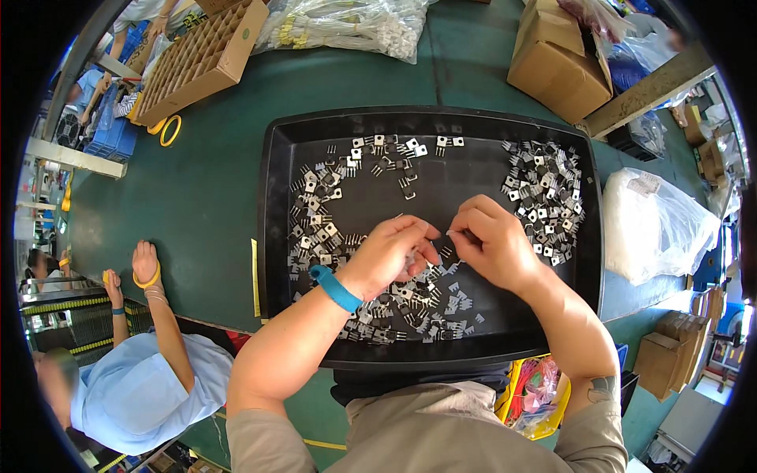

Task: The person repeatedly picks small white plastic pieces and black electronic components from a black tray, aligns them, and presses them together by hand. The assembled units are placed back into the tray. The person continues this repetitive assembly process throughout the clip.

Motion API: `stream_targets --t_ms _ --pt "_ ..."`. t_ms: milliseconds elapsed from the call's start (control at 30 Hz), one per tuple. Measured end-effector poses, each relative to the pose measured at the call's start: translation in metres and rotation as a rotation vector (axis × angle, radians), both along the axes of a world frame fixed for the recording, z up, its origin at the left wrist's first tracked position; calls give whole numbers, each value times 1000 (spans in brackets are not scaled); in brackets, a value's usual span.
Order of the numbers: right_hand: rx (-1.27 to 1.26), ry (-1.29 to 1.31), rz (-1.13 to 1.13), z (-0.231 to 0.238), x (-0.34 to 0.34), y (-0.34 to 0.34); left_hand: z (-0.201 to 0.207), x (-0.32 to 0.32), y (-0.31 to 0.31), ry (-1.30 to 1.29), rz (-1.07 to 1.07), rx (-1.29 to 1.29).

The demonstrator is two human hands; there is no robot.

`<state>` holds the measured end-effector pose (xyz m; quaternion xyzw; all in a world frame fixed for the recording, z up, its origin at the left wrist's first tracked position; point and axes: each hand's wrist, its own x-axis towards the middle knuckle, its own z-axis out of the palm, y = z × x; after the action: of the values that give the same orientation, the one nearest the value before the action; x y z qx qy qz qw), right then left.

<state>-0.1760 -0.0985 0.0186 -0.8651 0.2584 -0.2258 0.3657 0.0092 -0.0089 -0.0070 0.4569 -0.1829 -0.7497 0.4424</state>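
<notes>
Both hands are over a black tray [430, 118] that holds many transistors with black bodies, metal tabs and leads. My left hand [390, 254], with a blue wristband, is curled, thumb and fingers drawn together above the left heap of transistors [322, 229]. Something pale shows by its palm, too small to name. Close beside it my right hand [495, 244] is closed in a pinch, a tiny pale bit at its fingertips. Small grey comb-shaped pieces [457, 299] lie among transistors below the hands. Another transistor pile [544, 197] lies along the tray's right side.
A divided cardboard box [201, 63] and yellow tape rolls [169, 131] are at far left. A bag of pale parts [343, 27] lies behind the tray. To the right are a cardboard box [556, 67] and a white plastic bag [654, 225]. A co-worker [150, 386] sits at left.
</notes>
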Motion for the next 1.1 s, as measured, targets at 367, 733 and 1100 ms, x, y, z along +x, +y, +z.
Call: stream_targets --t_ms 367,733,1100 --pt "214 -154 -5 19 2 14 -7 -8 6 150 39 -95" --pt "288 -63 30 10 -2 11 -6 -8 4 252 -2 -118" --pt "801 -309 -120 10 -7 11 -2 -11 6 240 -19 -119"
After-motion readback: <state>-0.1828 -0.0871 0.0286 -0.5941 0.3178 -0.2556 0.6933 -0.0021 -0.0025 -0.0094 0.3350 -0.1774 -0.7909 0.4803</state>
